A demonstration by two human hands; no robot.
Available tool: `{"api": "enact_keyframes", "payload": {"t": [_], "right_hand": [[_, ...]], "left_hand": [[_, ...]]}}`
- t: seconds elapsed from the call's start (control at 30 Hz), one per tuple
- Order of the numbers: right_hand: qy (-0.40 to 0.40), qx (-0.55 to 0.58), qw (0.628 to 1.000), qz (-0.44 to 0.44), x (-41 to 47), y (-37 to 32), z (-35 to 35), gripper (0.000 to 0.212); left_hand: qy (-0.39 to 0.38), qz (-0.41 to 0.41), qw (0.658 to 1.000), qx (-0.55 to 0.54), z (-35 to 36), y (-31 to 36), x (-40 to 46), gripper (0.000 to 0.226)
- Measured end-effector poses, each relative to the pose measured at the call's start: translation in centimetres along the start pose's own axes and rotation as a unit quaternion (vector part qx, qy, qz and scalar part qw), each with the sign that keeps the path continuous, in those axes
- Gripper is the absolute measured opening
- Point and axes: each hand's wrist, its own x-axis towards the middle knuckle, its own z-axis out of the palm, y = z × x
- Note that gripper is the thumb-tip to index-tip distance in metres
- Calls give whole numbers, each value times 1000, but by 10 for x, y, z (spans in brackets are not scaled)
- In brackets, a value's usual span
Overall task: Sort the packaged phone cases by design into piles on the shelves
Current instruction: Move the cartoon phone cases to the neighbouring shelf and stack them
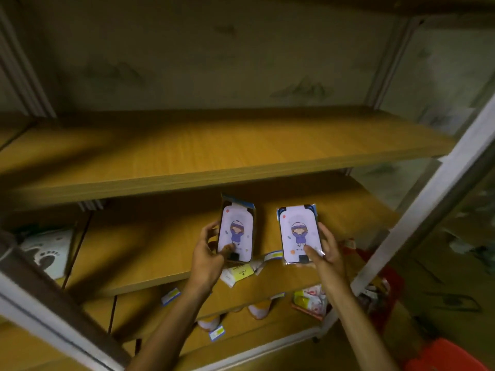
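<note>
Holding two packaged phone cases side by side in front of the wooden shelving, we are comparing their prints. Our left hand (207,257) is gripping the left case (235,232), thumb lying across its lower front and fingers curling around its left edge, so that grip is closed on the packet. Our right hand (325,254) is gripping the right case (299,234) from its right side, thumb pressing on the lower front and fingers wrapping behind, so this grip is closed on its packet too. Both cases are showing the same drawing: a small cartoon figure in a purple outfit with a cap, on a pale background. The left case is sitting in a brownish, box-like package with a blue top edge; the right one is sitting in clear wrapping with blue corners at the top. They are hanging just apart, both upright and raised above the middle shelf (150,253), not touching it.

We are seeing the upper shelf (214,153) bare of packets where it shows. On the lower shelf (276,287), more packets (239,274) are lying below our hands, with others (310,301) to the right. A white item with paw prints (47,253) is standing at the far left. Something red (444,356) is showing at the bottom right corner.
</note>
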Motion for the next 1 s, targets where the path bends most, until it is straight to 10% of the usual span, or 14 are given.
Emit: {"api": "enact_keyframes", "payload": {"t": [0.57, 1.0], "right_hand": [[-158, 55, 985, 50, 131, 19, -57, 63], [-180, 68, 978, 81, 144, 23, -46, 62]], "left_hand": [[141, -72, 981, 112, 128, -26, 66, 54], [100, -11, 846, 524, 113, -23, 53, 74]]}}
